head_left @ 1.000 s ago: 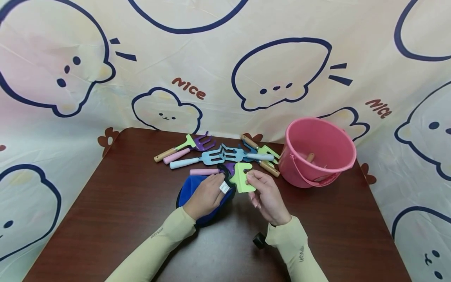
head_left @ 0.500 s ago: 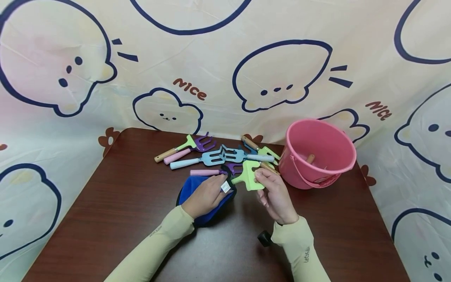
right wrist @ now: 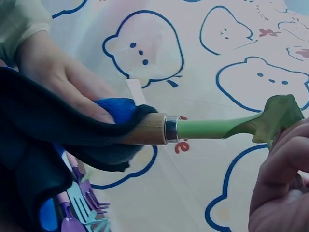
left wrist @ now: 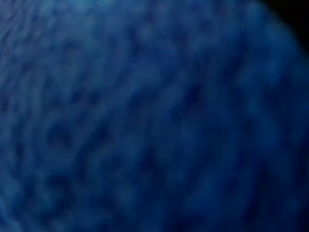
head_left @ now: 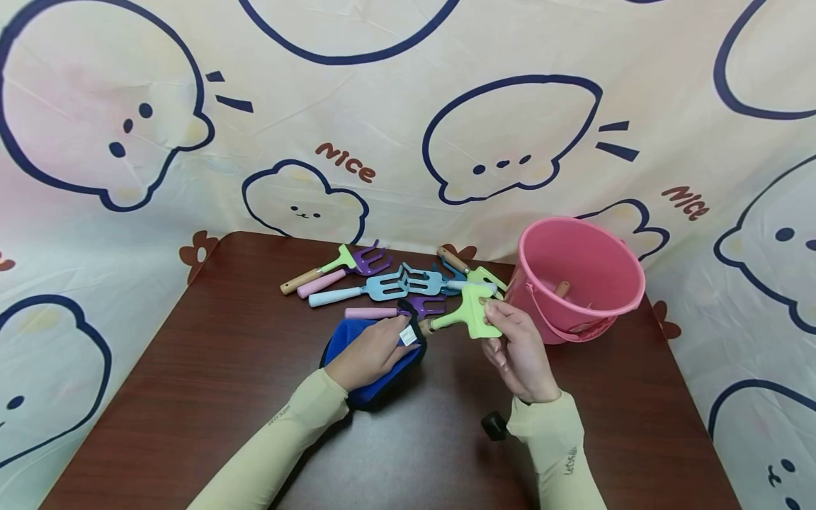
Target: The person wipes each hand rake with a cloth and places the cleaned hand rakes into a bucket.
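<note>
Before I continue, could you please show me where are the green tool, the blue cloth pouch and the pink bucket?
Green tool [right wrist: 205, 129]: right wrist view, on its green shaft.
Blue cloth pouch [head_left: 375, 388]: head view, on its lower blue fabric.
Pink bucket [head_left: 586, 262]: head view, on its inner wall.

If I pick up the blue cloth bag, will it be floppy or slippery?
The blue cloth bag is probably floppy: its dark edging bends in soft folds in the right wrist view. It likely isn't very slippery, since its surface looks textured, though blurry, up close. It might hang lopsided, because a wooden handle sticks out of one end.
</note>
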Tool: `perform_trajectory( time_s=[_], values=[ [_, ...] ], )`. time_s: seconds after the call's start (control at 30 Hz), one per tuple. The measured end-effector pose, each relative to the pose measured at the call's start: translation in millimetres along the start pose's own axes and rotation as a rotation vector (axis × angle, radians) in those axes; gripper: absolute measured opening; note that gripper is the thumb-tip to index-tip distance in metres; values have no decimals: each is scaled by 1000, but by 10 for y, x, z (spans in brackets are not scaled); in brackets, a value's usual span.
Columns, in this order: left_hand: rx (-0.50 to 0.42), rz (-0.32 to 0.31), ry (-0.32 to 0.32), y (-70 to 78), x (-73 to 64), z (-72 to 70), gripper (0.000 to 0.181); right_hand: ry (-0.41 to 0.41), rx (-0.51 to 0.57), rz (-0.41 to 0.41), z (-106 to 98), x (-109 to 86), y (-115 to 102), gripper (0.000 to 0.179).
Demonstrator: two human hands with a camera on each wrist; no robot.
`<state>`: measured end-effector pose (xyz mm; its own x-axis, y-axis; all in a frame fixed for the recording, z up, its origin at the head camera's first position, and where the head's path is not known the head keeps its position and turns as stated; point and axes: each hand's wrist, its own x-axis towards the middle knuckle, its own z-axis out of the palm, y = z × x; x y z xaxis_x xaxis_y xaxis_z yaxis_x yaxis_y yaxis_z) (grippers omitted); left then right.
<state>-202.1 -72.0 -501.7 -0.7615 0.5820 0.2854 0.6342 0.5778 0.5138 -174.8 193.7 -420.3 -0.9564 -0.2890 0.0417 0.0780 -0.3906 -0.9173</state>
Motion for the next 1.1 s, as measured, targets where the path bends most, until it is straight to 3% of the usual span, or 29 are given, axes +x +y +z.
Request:
perform_trajectory(
  time_s=[0.1,0.2,0.33,0.43,0.53,0.67,0.77,0.87,1.1],
  values=[
    [-5,-26,-23,-20,-5,-17,37,-18,48,-62,-67,-30,-67,30],
    [-9,-49,-19,-66,-7,-34,30,-33,146,-175,-163,-100,-190,32],
    [-11,-44,18,-143,-19,-61,18,34,151,-282,-294,-245,-415,31],
    [-4,-40,32,-156,-19,-78,20,100,108,-354,-358,-323,-543,30],
    [-3,-47,27,-148,-11,-89,23,145,136,-466,-399,-350,-605,28],
    [-8,-49,19,-147,-4,-97,20,292,65,-592,-482,-363,-641,23],
    [-7,-44,27,-152,-5,-102,20,388,-53,-658,-569,-364,-653,19],
    [-4,-43,38,-159,-12,-105,26,483,-244,-668,-644,-357,-658,17],
    [-8,-63,46,-165,-27,-111,30,712,-1048,-550,-772,-303,-584,24]
  ],
)
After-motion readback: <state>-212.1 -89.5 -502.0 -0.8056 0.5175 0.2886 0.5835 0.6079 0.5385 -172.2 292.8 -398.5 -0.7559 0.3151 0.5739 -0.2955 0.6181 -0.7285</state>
